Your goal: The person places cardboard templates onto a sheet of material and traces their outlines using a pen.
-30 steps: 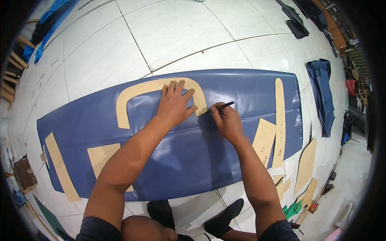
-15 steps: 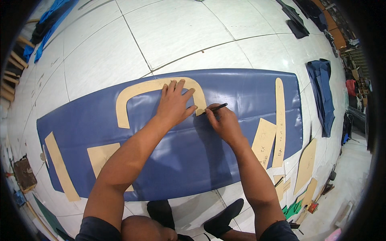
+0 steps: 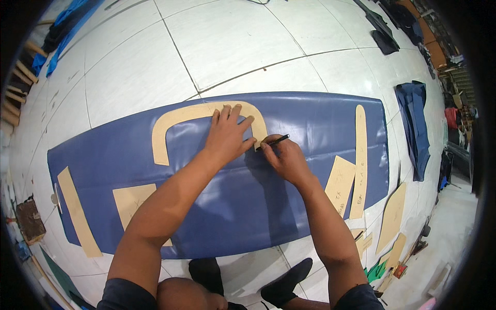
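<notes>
Template, arched, lay on blue sheet under the left grip, fingers spread wide, while the right grip pinched a pen at its right leg's end, tracing seemingly in hand, the next stroke likely calling for a steady edge.

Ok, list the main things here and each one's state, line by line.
Blue sheet: spread out, creased
Curved template: flat on the sheet
Left hand: spread, resting on the template
Right hand: closed on a black pen
Pen: tilted, tip near the template's end
Round-ended strip: flat
Blue bundle at right: loosely folded
</notes>
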`<state>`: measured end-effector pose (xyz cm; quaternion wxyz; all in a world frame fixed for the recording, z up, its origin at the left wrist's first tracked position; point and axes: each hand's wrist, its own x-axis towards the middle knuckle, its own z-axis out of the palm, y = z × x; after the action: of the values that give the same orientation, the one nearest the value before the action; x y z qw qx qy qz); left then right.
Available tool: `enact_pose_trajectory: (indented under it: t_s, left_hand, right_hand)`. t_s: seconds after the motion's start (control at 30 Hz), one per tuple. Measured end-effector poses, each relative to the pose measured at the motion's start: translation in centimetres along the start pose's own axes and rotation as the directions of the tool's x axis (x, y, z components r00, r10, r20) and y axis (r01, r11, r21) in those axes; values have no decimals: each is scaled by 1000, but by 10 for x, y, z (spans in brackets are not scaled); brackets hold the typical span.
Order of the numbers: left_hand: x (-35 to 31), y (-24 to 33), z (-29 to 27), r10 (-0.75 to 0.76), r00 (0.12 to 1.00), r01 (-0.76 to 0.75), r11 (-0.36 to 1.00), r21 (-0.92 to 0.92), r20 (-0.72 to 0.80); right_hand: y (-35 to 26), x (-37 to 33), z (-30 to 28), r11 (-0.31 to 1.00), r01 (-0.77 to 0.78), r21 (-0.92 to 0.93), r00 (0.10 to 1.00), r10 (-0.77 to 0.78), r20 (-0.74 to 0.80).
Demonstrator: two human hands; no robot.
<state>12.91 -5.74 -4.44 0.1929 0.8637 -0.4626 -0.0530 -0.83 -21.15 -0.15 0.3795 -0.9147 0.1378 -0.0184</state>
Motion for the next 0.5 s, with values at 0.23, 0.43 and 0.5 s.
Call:
enact_pose_trajectory:
  t_s: [0.23, 0.43, 0.5]
  left_hand:
    - [-1, 0, 1, 10, 1000, -10, 1000, -12, -14]
    - [-1, 0, 1, 3, 1000, -3, 1000, 4, 8]
    - [-1, -1, 1, 5, 1000, -5, 1000, 10, 9]
  right_hand:
    - [2, 0, 1, 1000, -14, 23, 999, 14, 29]
    - [2, 4, 2, 1000, -12, -1, 999, 12, 34]
    - [5, 10, 5, 999, 31, -13, 1000, -31, -1]
